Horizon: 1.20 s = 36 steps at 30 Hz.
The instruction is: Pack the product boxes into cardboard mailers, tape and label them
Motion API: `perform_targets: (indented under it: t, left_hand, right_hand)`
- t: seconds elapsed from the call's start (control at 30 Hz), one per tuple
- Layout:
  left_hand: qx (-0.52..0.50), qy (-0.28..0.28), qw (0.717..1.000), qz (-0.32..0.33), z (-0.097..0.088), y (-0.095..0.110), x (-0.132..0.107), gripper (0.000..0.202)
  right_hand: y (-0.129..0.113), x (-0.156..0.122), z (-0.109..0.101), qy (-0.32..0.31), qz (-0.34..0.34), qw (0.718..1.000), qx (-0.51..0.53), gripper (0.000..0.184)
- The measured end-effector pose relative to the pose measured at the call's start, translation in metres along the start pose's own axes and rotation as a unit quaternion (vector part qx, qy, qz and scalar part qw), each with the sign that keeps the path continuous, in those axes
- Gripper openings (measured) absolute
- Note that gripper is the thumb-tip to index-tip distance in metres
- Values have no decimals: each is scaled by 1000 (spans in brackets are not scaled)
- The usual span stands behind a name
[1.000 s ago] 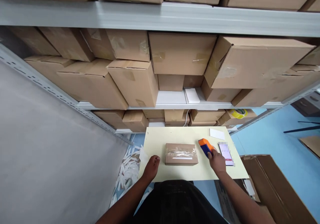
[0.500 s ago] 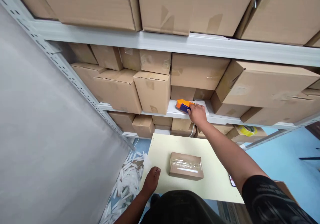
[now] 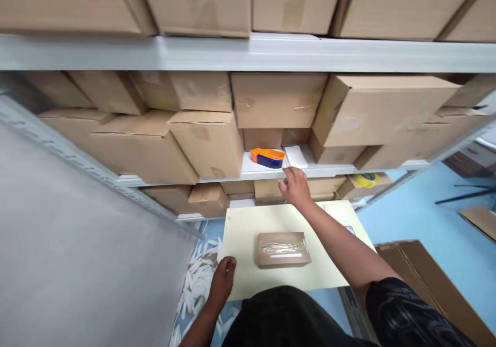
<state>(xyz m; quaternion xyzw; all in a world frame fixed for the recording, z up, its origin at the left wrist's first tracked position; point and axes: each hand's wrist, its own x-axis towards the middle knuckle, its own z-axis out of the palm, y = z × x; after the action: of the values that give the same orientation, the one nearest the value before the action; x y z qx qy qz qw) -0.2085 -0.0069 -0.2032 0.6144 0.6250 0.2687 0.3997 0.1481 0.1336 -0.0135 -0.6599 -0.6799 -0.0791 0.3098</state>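
An orange and blue tape dispenser (image 3: 267, 157) lies on the grey shelf (image 3: 248, 168) between cardboard boxes. My right hand (image 3: 295, 186) hovers just below and right of it, fingers loosely spread, holding nothing. A small taped cardboard parcel (image 3: 282, 249) rests on the pale yellow table (image 3: 244, 223). My left hand (image 3: 222, 277) curls over the table's front left corner, beside a small white slip of paper (image 3: 220, 249).
Cardboard boxes (image 3: 209, 143) crowd the shelves above and behind the table. A white packet (image 3: 296, 156) sits right of the dispenser. A yellow tape roll (image 3: 365, 179) lies on a lower box. White paper strips (image 3: 196, 285) litter the floor at left. A large open carton (image 3: 430, 290) stands at right.
My right hand lifted the tape dispenser from the table to the shelf, let go of it and has drawn back slightly. My left hand stayed at the table's corner.
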Motion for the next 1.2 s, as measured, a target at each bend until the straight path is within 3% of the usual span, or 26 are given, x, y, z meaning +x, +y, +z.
perform_targets:
  t: [0.13,0.23,0.4,0.5,0.6,0.77,0.9,1.03,1.2]
  left_hand:
    - [6,-22,999,38,5,41,35,36]
    - [17,-55,995,84,22,82,54,34]
    - [61,-147,969,188,71,154,71,26]
    - [119,-238,926,269,116,193,78,23]
    - [179,-306,873,335,178,229,89,21]
    - [288,-351,807,378,309,274,111,25]
    - [322,-357,795,371,399,289,128,23]
    - [350,-348,790,364,455,289,142,23]
    - [381,-341,787,345,493,285,159,23]
  right_hand:
    - [26,-93,-8,-35,77,995,60,43]
    - [45,-165,-13,-75,148,980,107,39]
    - [70,-265,-22,-128,292,935,158,32]
    - [84,-303,-28,-137,351,911,170,29]
    - [100,-324,-35,-155,381,891,189,28]
    - [135,-335,-45,-200,407,859,238,24]
    - [161,-333,-55,-235,420,837,261,23]
    - [183,-334,-62,-254,430,820,279,23]
    - [207,-341,-61,-260,446,802,300,22]
